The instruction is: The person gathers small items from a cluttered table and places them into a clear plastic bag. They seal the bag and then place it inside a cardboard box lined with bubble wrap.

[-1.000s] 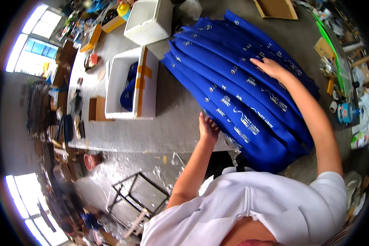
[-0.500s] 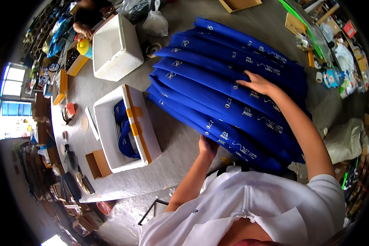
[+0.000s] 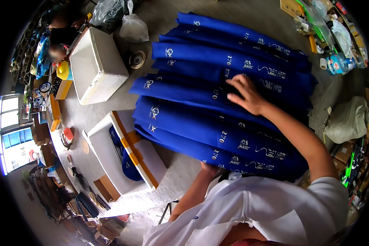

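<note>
A wide stack of overlapping blue cloth pieces (image 3: 184, 112) with white printing lies in front of me, its folds running side by side in long ridges. My right hand (image 3: 248, 96) is over the middle of the stack, fingers spread and slightly bent, at a fold; whether every fingertip touches cannot be told. At the near edge of the cloth is my left hand (image 3: 209, 168), its fingers mostly hidden beneath the edge. To the left, a white foam box (image 3: 151, 162) with orange tape along its rim holds more blue cloth (image 3: 129, 170).
Behind it stands a second white foam box (image 3: 110, 69), near a roll of tape (image 3: 137, 60) and a clear plastic bag (image 3: 134, 28). A water bottle (image 3: 339, 64) lies at the right. Another person (image 3: 63, 20) is at the far left. A pale sack (image 3: 348, 119) rests at the right.
My right hand has shifted across the cloth and its fingers are more spread. The folds lie differently, with wider ridges showing. My left hand stays at the near edge. The whole view has shifted.
</note>
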The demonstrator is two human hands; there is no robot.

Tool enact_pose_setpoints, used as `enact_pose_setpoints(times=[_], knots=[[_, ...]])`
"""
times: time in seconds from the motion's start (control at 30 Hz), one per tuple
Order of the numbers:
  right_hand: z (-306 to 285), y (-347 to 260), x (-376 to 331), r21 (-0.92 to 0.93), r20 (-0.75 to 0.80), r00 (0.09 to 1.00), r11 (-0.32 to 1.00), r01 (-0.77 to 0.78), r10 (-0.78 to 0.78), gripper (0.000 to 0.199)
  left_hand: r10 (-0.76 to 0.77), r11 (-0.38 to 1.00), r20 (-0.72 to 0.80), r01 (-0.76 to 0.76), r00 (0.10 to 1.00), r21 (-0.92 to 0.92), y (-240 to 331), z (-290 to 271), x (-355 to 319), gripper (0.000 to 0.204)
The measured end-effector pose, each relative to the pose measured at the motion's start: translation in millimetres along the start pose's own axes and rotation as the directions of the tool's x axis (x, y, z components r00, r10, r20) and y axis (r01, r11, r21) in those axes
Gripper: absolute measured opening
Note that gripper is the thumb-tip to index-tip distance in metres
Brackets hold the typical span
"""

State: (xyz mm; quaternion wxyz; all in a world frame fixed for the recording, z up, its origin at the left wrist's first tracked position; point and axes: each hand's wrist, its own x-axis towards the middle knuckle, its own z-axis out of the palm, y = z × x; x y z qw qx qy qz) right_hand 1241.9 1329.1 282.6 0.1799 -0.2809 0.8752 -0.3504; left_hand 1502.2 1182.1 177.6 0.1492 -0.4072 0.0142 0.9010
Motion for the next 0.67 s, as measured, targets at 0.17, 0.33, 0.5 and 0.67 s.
enact_pose_setpoints(times=[0.17, 0.33, 0.5, 0.67], knots=[[4.5, -24.2, 10.0, -0.259, 0.099, 0.981, 0.956, -0.136, 0.167, 0.060, -0.016, 1.000, -0.010, 0.016, 1.000, 0.023, 1.9, -8.4, 0.0, 0.065], [8.0, -35.1, -12.8, -0.275, 0.174, 0.926, 0.919, -0.282, 0.336, 0.081, 0.033, 0.999, 0.024, -0.033, 0.999, 0.020, 1.8, -15.8, 3.2, 0.065], [-7.1, -13.8, 5.9, -0.161, 0.350, 0.852, 0.921, -0.355, 0.389, 0.091, 0.164, 0.985, 0.022, -0.165, 0.986, 0.050, -3.7, -6.2, 3.1, 0.063], [-3.5, -11.7, 14.8, -0.241, 0.343, 0.878, 0.935, -0.262, 0.334, 0.089, 0.197, 0.978, 0.069, -0.201, 0.978, 0.052, -6.4, -6.6, 3.9, 0.063]])
